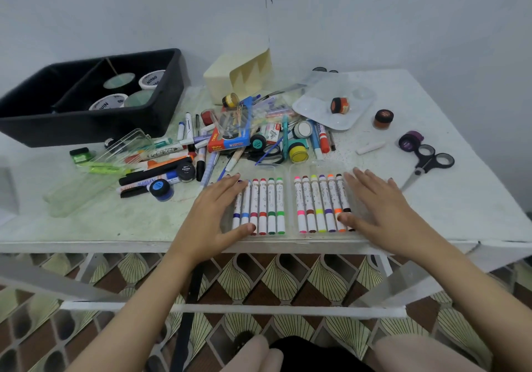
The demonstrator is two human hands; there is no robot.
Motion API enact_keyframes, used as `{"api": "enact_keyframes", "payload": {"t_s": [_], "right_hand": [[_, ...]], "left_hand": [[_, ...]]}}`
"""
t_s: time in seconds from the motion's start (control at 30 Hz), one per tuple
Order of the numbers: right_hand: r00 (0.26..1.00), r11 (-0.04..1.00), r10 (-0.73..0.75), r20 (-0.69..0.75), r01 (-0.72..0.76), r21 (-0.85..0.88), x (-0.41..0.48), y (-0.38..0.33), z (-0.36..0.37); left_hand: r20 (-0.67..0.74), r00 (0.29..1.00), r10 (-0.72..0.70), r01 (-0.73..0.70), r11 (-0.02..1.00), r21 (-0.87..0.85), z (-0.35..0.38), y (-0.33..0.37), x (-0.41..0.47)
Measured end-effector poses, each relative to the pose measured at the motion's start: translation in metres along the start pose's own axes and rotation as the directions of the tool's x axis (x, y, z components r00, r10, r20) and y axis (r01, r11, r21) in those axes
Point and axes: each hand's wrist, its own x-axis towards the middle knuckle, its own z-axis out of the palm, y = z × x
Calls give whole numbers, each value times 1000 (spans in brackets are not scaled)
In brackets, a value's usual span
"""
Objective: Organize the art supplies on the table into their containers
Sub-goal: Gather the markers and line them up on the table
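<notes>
Case: a clear plastic case (288,199) lies open in two flat halves at the near edge of the table (460,199), right in front of the person.
Markers: six markers (263,207) lie side by side in the left half and six more in the right, all white barrels with coloured caps and bands, and round, smooth bodies.
Left hand: the left hand (214,213) lies flat on the outer side of the left half, fingers straight and slightly spread, thumb near the markers' near ends. It pinches nothing.
Right hand: the right hand (380,207) mirrors it on the right half, palm down and fingers spread, thumb touching the outermost markers.
Handling: the case looks light, thin-walled and a little springy, likely slick on the painted top. The markers seem to lie loose in it, so tilting a half fast could roll them out.
Hold: the outer long edges look best, folding one half over the other along the middle seam.
Pile: behind the case lies a heap of pens, brushes, small round paint pots (298,152) and a cardboard box (227,141).
Bin: a rigid black bin (161,118) stands far left, with a divider and tubs inside.
Right side: a glossy palette (311,106) and black-handled scissors (426,164).
</notes>
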Motion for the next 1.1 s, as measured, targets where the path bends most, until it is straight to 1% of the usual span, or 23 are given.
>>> {"api": "enact_keyframes", "payload": {"t_s": [0.07, 0.13, 0.23, 0.33, 0.37, 0.43, 0.47, 0.53, 0.6, 0.67, 0.7, 0.77, 0.8, 0.83, 0.9, 0.97, 1.0, 1.03, 1.1], "right_hand": [[997, 993, 73, 0, -73, -97, -3, -4, 4], [990, 986, 138, -20, -139, -93, -4, -11, 6], [970, 976, 218, -106, -215, 34, -4, -17, 11], [945, 948, 287, -158, -256, 188, -3, -26, 10], [937, 935, 309, -162, -267, 234, -3, -28, 11], [925, 910, 342, -166, -281, 306, -3, -34, 9], [920, 899, 346, -184, -269, 346, -3, -38, 7], [900, 842, 370, -230, -220, 493, -5, -47, 4], [862, 728, 441, -251, -180, 662, -6, -62, -1], [823, 630, 505, -261, -144, 763, -5, -77, -4], [810, 602, 513, -285, -103, 792, -5, -85, -4], [805, 569, 481, -347, 15, 822, -5, -108, -3], [809, 568, 453, -375, 63, 821, -4, -120, -2], [813, 591, 419, -403, 93, 801, -4, -130, 1], [829, 694, 340, -445, 98, 713, 1, -148, 9], [858, 833, 221, -463, 80, 548, 7, -162, 18], [880, 894, 140, -454, 85, 440, 10, -169, 24], [899, 941, 48, -435, 105, 320, 13, -173, 31], [910, 983, -106, -402, 157, 97, 16, -177, 48]], "left_hand": [[-48, 998, -27, 26, 999, -31, 0, 1, -3], [-101, 992, -78, 69, 994, -90, -2, 4, -7], [-112, 980, -167, 133, 957, -259, -5, 8, -12], [-74, 969, -237, 181, 876, -447, -10, 9, -10], [-47, 967, -252, 198, 853, -483, -13, 8, -9], [3, 974, -226, 202, 865, -460, -18, 4, -10], [23, 981, -194, 185, 886, -426, -20, 1, -10], [38, 990, -133, 138, 919, -369, -23, -4, -12], [44, 995, -95, 104, 936, -336, -26, -8, -12], [50, 996, -73, 86, 934, -348, -28, -10, -12], [50, 997, -67, 81, 925, -371, -29, -10, -13], [36, 996, -82, 90, 893, -440, -32, -10, -13], [25, 994, -104, 103, 868, -485, -34, -10, -12], [8, 991, -132, 116, 839, -532, -36, -12, -11], [-32, 980, -194, 135, 779, -613, -38, -18, -9], [-60, 974, -219, 127, 744, -656, -40, -25, -7], [-71, 975, -210, 112, 745, -657, -41, -27, -8], [-83, 978, -193, 95, 758, -645, -41, -28, -9], [-105, 983, -152, 59, 796, -602, -41, -30, -12]]}}
